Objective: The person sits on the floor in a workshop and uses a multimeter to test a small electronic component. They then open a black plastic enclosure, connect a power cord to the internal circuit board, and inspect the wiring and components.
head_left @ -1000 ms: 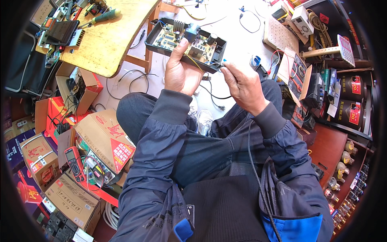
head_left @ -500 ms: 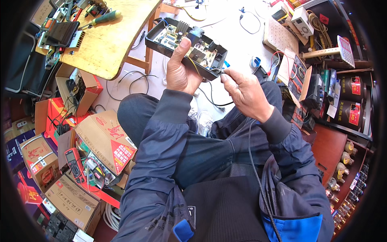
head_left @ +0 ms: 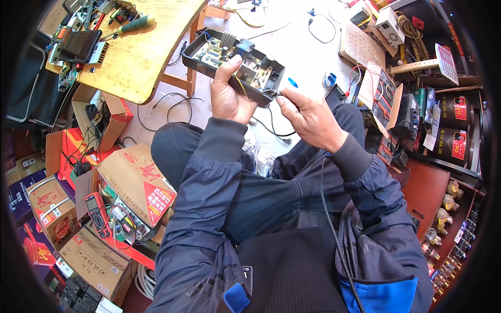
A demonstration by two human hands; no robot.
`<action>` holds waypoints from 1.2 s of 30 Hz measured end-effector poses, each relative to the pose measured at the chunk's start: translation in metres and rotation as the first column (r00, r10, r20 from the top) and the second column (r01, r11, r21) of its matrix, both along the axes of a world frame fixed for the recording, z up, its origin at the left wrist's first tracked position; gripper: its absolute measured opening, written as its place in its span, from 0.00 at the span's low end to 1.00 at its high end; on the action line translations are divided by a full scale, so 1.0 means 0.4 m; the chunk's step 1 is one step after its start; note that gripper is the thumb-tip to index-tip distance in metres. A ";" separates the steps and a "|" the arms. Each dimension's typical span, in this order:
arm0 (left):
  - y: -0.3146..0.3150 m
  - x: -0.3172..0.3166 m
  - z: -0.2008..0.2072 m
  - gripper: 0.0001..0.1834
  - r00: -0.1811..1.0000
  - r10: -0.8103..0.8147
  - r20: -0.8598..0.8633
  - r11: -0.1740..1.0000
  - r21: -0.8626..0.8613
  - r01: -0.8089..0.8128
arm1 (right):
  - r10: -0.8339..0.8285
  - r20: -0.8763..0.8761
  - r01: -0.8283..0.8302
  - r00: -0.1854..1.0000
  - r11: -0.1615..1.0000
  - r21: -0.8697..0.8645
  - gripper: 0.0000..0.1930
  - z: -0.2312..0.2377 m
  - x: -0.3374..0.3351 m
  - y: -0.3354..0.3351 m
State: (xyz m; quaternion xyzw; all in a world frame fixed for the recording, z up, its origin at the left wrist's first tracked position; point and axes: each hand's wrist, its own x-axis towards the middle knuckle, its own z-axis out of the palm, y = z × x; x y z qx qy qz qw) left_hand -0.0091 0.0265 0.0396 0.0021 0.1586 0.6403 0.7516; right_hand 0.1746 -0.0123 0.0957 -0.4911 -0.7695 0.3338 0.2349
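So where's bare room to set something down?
The yellow wooden table, between green-handled tool and rounded near corner; its left end is crowded. Also the pale floor between open black plastic case and perforated tan board.

A pale floor [head_left: 292, 36] is shown across the upper middle of the frame, where it is nearly washed out by bright light. A yellow wooden table [head_left: 135, 62] with a rounded corner is positioned at upper left, supported on brown wooden legs [head_left: 192, 74]. Dark shelving [head_left: 448, 170] is located at right. Below it, a reddish-brown wooden surface [head_left: 427, 190] is seen. The frame's edges are bounded by black.
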 end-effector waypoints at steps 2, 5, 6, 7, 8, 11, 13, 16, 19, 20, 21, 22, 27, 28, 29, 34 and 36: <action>0.000 0.002 0.002 0.25 1.000 0.003 -0.015 1.000 0.022 -0.002 | 0.010 0.019 -0.011 1.000 0.999 0.051 0.06 0.002 0.000 0.003; -0.001 0.001 0.004 0.25 1.000 -0.031 0.000 0.999 0.020 0.031 | 0.011 0.014 -0.013 1.000 0.990 0.140 0.05 0.001 -0.002 0.003; 0.000 0.001 0.005 0.25 1.000 -0.029 0.003 0.999 0.015 0.029 | 0.014 0.022 -0.017 1.000 0.987 0.160 0.05 0.001 -0.002 0.004; -0.001 0.001 0.005 0.25 1.000 -0.026 0.005 1.000 0.010 0.026 | 0.012 0.022 -0.016 1.000 0.985 0.174 0.05 -0.001 -0.003 0.005; -0.001 0.000 0.005 0.25 1.000 -0.023 0.007 1.000 0.005 0.023 | 0.016 0.025 -0.020 1.000 0.985 0.174 0.05 -0.002 -0.003 0.003; -0.002 -0.001 0.000 0.25 1.000 -0.015 0.015 1.000 -0.003 0.015 | 0.014 0.039 -0.021 0.999 0.982 0.190 0.06 -0.007 -0.008 0.002; -0.002 0.002 -0.004 0.25 0.999 0.018 -0.027 1.000 -0.025 -0.019 | 0.025 0.078 -0.045 0.997 0.966 0.254 0.06 -0.009 -0.013 0.003; -0.004 0.002 -0.010 0.26 0.999 0.021 -0.024 0.999 -0.029 -0.021 | 0.077 0.142 -0.109 0.987 0.966 0.233 0.07 -0.004 -0.011 0.012; -0.004 0.000 -0.009 0.26 1.000 0.002 -0.015 1.000 0.002 -0.002 | 0.103 0.114 -0.110 0.988 0.992 0.058 0.08 0.009 0.002 0.011; -0.003 0.001 -0.007 0.26 1.000 0.001 -0.022 1.000 0.006 0.000 | 0.103 0.115 -0.107 0.988 0.994 0.023 0.08 0.012 0.005 0.011; -0.002 0.002 -0.006 0.26 1.000 -0.001 -0.015 1.000 0.009 0.001 | 0.105 0.116 -0.104 0.988 0.994 -0.013 0.08 0.012 0.007 0.012; -0.004 0.005 -0.006 0.25 1.000 0.000 -0.016 1.000 -0.002 0.000 | 0.105 0.117 -0.100 0.988 0.994 -0.051 0.08 0.010 0.008 0.011; -0.007 0.015 -0.012 0.24 1.000 0.010 -0.012 0.999 -0.050 -0.010 | 0.147 0.224 -0.210 0.964 0.933 0.292 0.08 -0.009 0.006 0.017; -0.008 0.015 -0.015 0.23 1.000 0.012 -0.012 0.998 -0.057 -0.013 | 0.143 0.236 -0.214 0.961 0.926 0.310 0.08 -0.010 0.006 0.017; -0.008 0.015 -0.018 0.23 1.000 0.014 -0.012 0.998 -0.064 -0.015 | 0.147 0.239 -0.216 0.960 0.930 0.297 0.08 -0.010 0.007 0.018; -0.004 0.015 -0.023 0.23 1.000 0.028 0.009 0.996 -0.090 -0.027 | 0.077 0.132 -0.069 0.988 0.996 -0.063 0.07 -0.002 0.007 0.015; -0.005 0.017 -0.021 0.24 1.000 0.027 -0.012 0.997 -0.067 -0.027 | 0.092 0.168 -0.096 0.982 0.995 0.017 0.07 -0.004 0.005 0.016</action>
